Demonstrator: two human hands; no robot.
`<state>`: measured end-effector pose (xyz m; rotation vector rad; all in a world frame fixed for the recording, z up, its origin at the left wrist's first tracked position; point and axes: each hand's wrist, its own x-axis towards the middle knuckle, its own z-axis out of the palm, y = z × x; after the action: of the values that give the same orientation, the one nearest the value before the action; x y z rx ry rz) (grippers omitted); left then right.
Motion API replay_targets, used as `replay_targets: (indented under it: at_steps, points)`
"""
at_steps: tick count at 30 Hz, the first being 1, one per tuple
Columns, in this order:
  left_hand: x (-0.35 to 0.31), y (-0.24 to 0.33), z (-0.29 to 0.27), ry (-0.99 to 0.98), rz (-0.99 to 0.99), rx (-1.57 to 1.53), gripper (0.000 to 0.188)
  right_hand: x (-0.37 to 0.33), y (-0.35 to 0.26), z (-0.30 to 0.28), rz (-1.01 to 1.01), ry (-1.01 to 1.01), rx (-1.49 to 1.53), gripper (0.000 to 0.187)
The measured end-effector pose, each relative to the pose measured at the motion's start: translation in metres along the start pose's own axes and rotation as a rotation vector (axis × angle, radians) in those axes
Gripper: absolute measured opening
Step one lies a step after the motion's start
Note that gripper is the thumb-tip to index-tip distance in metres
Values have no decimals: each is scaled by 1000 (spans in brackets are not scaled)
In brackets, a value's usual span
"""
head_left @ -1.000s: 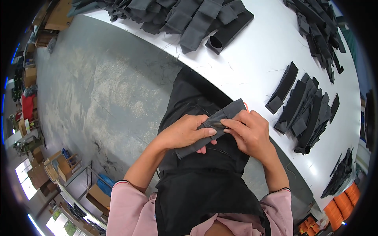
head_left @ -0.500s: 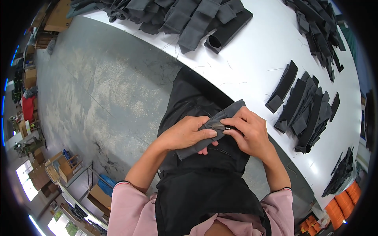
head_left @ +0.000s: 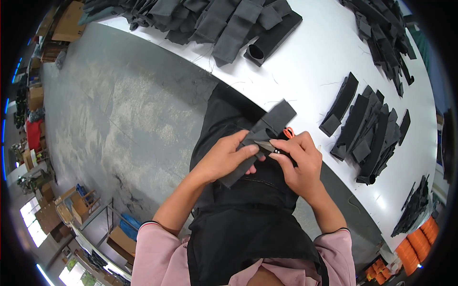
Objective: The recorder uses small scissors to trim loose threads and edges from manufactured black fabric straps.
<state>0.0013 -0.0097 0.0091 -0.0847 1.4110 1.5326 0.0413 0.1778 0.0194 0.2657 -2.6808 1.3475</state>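
Note:
Over my lap, a dark grey fabric strip (head_left: 280, 112) is pinched in my left hand (head_left: 228, 155), thumb on top and fingers beneath. My right hand (head_left: 301, 159) is closed round small thread snips (head_left: 267, 146), whose pointed metal blades lie at the strip beside my left thumb. An orange loop (head_left: 289, 132) shows just above my right fingers. The strip runs slantwise, its far end toward the table edge and its lower end below my left hand. Part of the strip under my fingers is hidden.
A white table (head_left: 305, 62) lies ahead and to the right. On it are a large heap of dark fabric pieces (head_left: 200, 19), a smaller pile (head_left: 367, 133), and another pile (head_left: 381, 43) at the far right. Orange bundles (head_left: 410, 252) are at lower right, cardboard boxes (head_left: 121, 240) at lower left.
The strip's far end has swung up and away. My right hand has turned slightly, so the snips' blades show more plainly and the orange loop has come into sight.

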Motion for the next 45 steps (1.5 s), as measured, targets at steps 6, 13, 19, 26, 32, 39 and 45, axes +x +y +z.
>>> replay_targets:
  at_steps: [6,13,19,26,32,39,45]
  points:
    - [3,1,3,94,72,-361,32,-9,0,5,75,98,-24,21]
    - [6,-2,7,114,106,-472,35,-11,-3,5,16,62,-125,27]
    - [10,-1,7,128,125,-473,37,-9,2,11,108,38,3,25]
    - [13,-5,5,142,139,-459,32,-20,2,1,299,90,333,26]
    - [8,-2,10,153,202,-353,26,0,6,1,213,219,38,23]
    - [5,-5,12,139,212,-358,31,8,9,5,122,290,-44,23]
    - [8,-6,15,187,257,-341,33,11,9,8,156,262,-52,23]
